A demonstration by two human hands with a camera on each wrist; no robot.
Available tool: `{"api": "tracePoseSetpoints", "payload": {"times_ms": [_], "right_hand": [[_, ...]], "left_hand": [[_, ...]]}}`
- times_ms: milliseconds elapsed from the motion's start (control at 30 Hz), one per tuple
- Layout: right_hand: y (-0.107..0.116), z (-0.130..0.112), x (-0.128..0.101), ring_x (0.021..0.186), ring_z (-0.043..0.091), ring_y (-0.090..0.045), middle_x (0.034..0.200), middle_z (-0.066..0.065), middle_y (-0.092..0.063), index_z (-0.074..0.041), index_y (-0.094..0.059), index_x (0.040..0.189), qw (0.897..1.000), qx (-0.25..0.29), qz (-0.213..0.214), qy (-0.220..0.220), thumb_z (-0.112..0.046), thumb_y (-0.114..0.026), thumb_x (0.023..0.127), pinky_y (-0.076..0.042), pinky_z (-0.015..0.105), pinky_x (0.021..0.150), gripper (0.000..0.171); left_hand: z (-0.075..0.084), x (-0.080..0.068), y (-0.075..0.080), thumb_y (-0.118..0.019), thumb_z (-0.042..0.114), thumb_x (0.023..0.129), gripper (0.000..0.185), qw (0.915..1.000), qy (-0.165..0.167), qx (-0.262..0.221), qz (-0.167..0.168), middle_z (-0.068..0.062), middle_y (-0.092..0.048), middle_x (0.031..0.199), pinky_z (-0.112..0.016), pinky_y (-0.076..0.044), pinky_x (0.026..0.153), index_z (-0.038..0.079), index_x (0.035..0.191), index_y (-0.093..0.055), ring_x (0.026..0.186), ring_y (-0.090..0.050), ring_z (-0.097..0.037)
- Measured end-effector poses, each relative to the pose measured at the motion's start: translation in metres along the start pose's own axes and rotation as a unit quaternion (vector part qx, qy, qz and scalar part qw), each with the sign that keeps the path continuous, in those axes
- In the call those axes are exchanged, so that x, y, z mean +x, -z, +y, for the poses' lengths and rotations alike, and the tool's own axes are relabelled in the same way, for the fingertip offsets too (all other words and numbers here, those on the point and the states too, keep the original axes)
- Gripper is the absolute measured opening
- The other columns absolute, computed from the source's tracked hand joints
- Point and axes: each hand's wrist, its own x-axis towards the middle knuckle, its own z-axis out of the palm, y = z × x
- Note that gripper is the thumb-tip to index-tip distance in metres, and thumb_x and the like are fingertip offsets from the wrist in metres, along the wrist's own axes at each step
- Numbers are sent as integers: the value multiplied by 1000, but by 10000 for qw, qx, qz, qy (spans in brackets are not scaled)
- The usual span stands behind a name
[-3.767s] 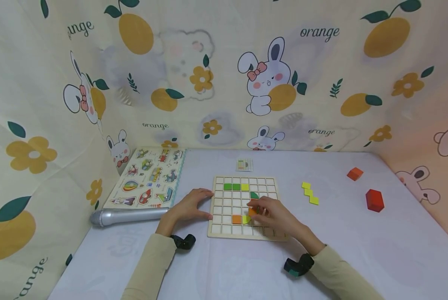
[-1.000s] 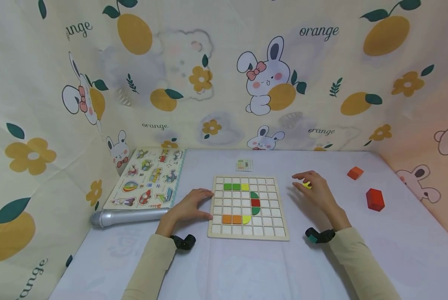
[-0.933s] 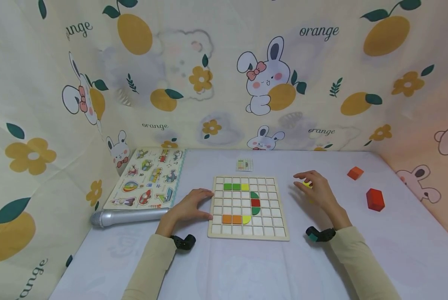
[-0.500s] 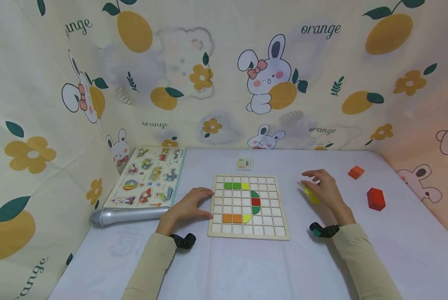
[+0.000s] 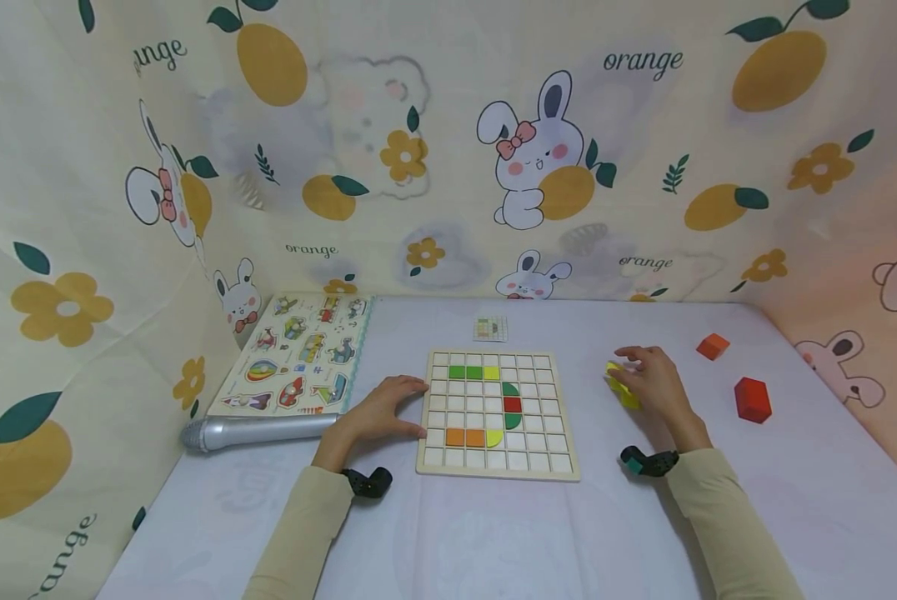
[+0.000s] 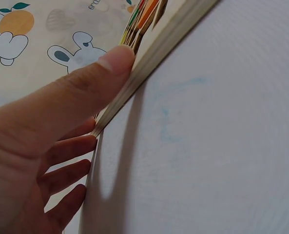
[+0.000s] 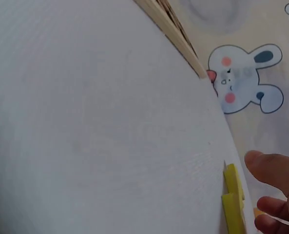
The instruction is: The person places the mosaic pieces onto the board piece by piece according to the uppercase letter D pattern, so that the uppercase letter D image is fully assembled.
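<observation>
White cloth [image 5: 486, 542] covers the table, faintly creased near the person. Two tan sleeves [image 5: 298, 533] reach in from the near side, a small black camera [image 5: 369, 483] at each wrist.

The wooden board [image 5: 497, 477] lies flat at the middle of the table. In its grid, the near row has two orange tiles [image 5: 455, 437] and a yellow quarter [image 5: 493, 437]; farther right, a red tile [image 5: 512, 405] sits between two green quarters [image 5: 510, 389]; the far row has two green tiles [image 5: 457, 372] and a yellow tile [image 5: 490, 372]. Left of it is a silver microphone [image 5: 268, 431]. The left hand [image 5: 373, 410] touches the board's left edge, thumb and fingers spread.

To the right, the right hand [image 5: 658, 385] hovers over the stepped yellow pieces [image 5: 629, 398], thumb and fingers parted, gripping nothing; the thumb is just beside them. A red block [image 5: 752, 399] lies farther right, an orange block [image 5: 713, 346] beyond it. Far left lies a picture sheet [image 5: 298, 362]; beyond the board, a small card [image 5: 489, 328].

Cream fabric [image 5: 448, 117] printed with rabbits, oranges and flowers hangs behind and at both sides, peach-tinted at right.
</observation>
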Motion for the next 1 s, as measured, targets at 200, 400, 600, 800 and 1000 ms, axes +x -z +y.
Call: {"api": "tracePoseSetpoints", "payload": {"times_ms": [200,400,600,800,1000], "right_hand": [[-5,4,-1,96,35,-50,109,22,-52,-1,-57,120,9998,-151,-25,-157,-27,-70,84,-53,43,73,46],[-9,3,-1,89,32,-51,100,20,-54,2,-60,115,9995,-322,-1,-35,-28,-71,83,-49,37,68,45],[-10,0,-2,87,31,-50,97,20,-54,3,-62,111,9993,-358,-77,-105,-28,-72,82,-46,34,66,44],[-10,-3,-2,89,33,-51,98,20,-55,3,-63,110,9993,-311,-130,-131,-24,-69,84,-50,40,70,38],[-10,-3,0,88,33,-52,98,20,-55,4,-63,109,9991,-347,-133,-184,-24,-68,85,-51,42,72,37]], "left_hand": [[0,0,0,-77,44,71,79,10000,-47,62,21,-7,-40,144,-44,-23,114,12,136,-47,135,-30,-27],[0,0,-1,-77,44,71,78,9999,-79,10,68,-7,-41,143,-45,-23,113,12,136,-48,135,-30,-28],[0,-1,-1,-78,44,71,78,9999,-78,10,76,-7,-41,143,-45,-22,114,12,135,-48,135,-30,-28],[0,0,0,-77,44,71,78,10000,-46,22,44,-6,-40,144,-44,-22,114,12,136,-48,136,-29,-27],[1,-1,0,-77,44,72,78,10000,-47,50,17,-7,-40,144,-44,-22,114,12,136,-47,136,-29,-27]]}}
